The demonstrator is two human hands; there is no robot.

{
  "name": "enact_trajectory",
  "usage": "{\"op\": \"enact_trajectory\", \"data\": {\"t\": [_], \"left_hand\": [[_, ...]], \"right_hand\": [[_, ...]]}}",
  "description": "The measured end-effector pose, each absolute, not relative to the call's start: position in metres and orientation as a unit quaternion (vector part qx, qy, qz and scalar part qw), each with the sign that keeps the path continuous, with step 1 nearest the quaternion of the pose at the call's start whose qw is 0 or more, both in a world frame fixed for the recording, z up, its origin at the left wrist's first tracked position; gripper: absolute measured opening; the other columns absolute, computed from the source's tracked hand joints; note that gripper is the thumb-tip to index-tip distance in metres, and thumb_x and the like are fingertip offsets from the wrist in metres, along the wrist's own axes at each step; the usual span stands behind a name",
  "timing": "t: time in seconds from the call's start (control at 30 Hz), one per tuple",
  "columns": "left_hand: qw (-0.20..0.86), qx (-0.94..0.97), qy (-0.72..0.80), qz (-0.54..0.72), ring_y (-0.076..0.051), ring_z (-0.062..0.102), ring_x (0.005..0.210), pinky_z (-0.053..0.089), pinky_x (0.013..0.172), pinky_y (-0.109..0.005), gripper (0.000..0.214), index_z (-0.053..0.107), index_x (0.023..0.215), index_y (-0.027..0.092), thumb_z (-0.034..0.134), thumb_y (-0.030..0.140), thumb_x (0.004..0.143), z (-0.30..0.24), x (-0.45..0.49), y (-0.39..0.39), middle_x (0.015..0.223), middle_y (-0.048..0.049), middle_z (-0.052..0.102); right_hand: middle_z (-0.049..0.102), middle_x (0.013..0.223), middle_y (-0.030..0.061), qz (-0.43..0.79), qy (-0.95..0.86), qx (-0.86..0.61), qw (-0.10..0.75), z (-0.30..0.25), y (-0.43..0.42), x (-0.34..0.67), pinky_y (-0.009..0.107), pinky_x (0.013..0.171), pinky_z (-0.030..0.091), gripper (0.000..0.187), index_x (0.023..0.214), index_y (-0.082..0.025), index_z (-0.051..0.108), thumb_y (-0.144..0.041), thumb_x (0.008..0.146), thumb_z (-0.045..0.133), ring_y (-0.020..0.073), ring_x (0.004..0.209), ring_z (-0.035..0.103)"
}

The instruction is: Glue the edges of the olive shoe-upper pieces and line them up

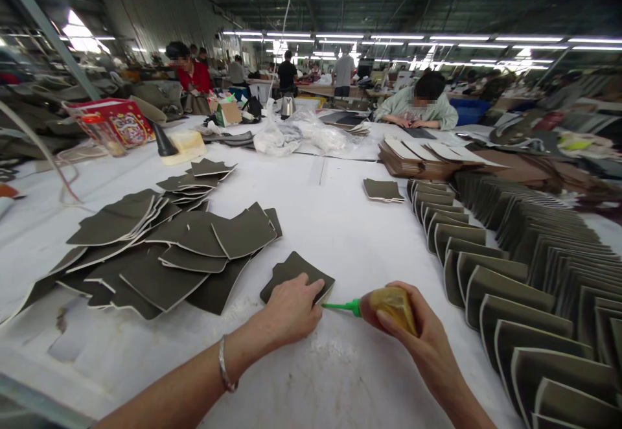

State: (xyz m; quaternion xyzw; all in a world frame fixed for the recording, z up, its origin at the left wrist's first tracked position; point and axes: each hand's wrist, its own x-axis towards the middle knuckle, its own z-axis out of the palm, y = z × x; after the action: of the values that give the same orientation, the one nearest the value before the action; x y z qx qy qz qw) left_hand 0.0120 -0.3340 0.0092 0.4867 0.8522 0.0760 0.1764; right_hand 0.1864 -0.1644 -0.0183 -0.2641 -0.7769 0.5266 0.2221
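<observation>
My left hand (294, 306) rests over the near edge of a dark olive panel (296, 268) with a pale edge, holding it on the white table. Its index finger reaches across the top; part of the grip is hidden. In my right hand (420, 322) is a squeeze bottle (391, 306) of amber liquid, tilted on its side. The bottle's thin green nozzle (343, 306) points left, its tip at the panel's near right edge, close to my left fingers. A loose pile of similar panels (170, 254) lies to the left.
Long rows of panels (515, 325) stand on edge along the right. Beyond them are brown stacked pieces (408, 160). One small stack (383, 189) lies mid-table. A black-and-cream container (182, 146), a red bag (124, 124) and plastic bags (301, 134) sit farther back. A co-worker (422, 105) works across the table.
</observation>
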Motion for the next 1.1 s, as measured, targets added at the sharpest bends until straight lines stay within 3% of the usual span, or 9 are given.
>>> {"op": "enact_trajectory", "data": {"t": [0.1,0.27,0.43,0.8,0.97,1.1], "left_hand": [[0.185,0.484,0.852,0.077,-0.028,0.064,0.091,0.051,0.076,-0.040,0.054,0.048,0.135,0.026,0.040,0.028,0.082,0.011,0.012,-0.334,0.104,-0.0091,0.061],[0.193,0.487,0.849,0.077,-0.028,0.063,0.093,0.050,0.081,-0.039,0.054,0.047,0.137,0.025,0.039,0.028,0.084,0.009,0.010,-0.335,0.108,-0.0090,0.060],[0.195,0.493,0.845,0.077,-0.026,0.063,0.094,0.049,0.082,-0.036,0.055,0.046,0.138,0.024,0.041,0.028,0.083,0.007,0.010,-0.336,0.109,-0.0080,0.059],[0.198,0.497,0.842,0.071,-0.025,0.063,0.097,0.048,0.083,-0.034,0.056,0.044,0.139,0.023,0.041,0.027,0.083,0.004,0.011,-0.336,0.112,-0.0077,0.059],[0.203,0.498,0.840,0.076,-0.025,0.063,0.096,0.048,0.083,-0.035,0.054,0.045,0.139,0.023,0.037,0.027,0.086,0.007,0.011,-0.336,0.111,-0.0077,0.060],[0.210,0.501,0.836,0.078,-0.025,0.062,0.099,0.047,0.086,-0.034,0.056,0.043,0.140,0.023,0.038,0.025,0.084,0.007,0.009,-0.335,0.113,-0.0073,0.060]], "right_hand": [[0.060,0.092,-0.0013,0.565,-0.766,-0.248,0.181,-0.018,-0.171,0.191,0.031,0.075,0.044,0.044,0.112,-0.026,0.048,-0.048,0.079,0.068,0.0213,0.084,0.057],[0.059,0.094,0.0001,0.553,-0.761,-0.267,0.210,-0.015,-0.177,0.193,0.032,0.078,0.044,0.044,0.109,-0.025,0.049,-0.048,0.078,0.069,0.0228,0.087,0.057],[0.060,0.089,0.0002,0.581,-0.755,-0.250,0.170,-0.016,-0.185,0.196,0.034,0.074,0.045,0.044,0.111,-0.026,0.048,-0.048,0.079,0.067,0.0238,0.082,0.058],[0.061,0.091,-0.0001,0.599,-0.738,-0.252,0.180,-0.024,-0.190,0.199,0.032,0.074,0.045,0.044,0.111,-0.025,0.049,-0.048,0.077,0.068,0.0232,0.083,0.058],[0.061,0.099,0.0024,0.557,-0.732,-0.301,0.250,-0.031,-0.181,0.198,0.034,0.081,0.044,0.047,0.112,-0.025,0.050,-0.047,0.076,0.070,0.0253,0.091,0.058],[0.061,0.091,0.0009,0.594,-0.729,-0.268,0.210,-0.029,-0.189,0.197,0.033,0.074,0.046,0.046,0.109,-0.025,0.051,-0.049,0.075,0.069,0.0245,0.083,0.059]]}}
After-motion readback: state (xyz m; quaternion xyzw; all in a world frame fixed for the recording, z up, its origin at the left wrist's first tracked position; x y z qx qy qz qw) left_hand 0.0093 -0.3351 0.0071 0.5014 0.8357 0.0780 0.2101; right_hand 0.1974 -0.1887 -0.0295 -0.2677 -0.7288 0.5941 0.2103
